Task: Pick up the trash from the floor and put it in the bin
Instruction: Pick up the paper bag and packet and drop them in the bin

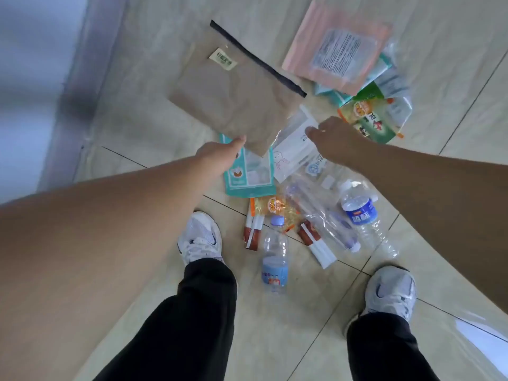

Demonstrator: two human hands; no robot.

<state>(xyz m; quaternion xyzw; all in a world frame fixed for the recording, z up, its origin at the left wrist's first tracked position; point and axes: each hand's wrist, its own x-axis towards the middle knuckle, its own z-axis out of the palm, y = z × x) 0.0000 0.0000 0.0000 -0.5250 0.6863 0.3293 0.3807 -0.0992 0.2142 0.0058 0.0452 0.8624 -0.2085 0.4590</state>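
the left hand grips the near corner of a brown bag, thumb on top. it holds the bag lifted and tilted, the black zip edge running toward 1 o'clock. the bag hangs just above mid-view, toward 12 o'clock, and hides part of the litter under it. the right hand, at 2 o'clock from the left one, has its fingers curled on the far corner of a clear bag with white print and a rabbit drawing, pinching it. i cannot tell whether that bag is off the floor.

the rest of the trash lies on the tiled floor, from mid-view out to 1 o'clock. a teal pouch sits at 6 o'clock of the brown bag, its far end hidden by it. a pink bag lies at 1 o'clock of the view, overlapping a green bag and some clear wrappers at 2 o'clock. at 5 o'clock of the clear bag lie a flat bottle and, touching it, a blue-label bottle. a small bottle lies between the shoes, cap toward 12 o'clock. an orange wrapper lies just beyond that cap, with a brown sachet at 9 o'clock of the cap and a second sachet at 3 o'clock. the left shoe is at 9 o'clock of the small bottle, the right shoe at 4 o'clock.
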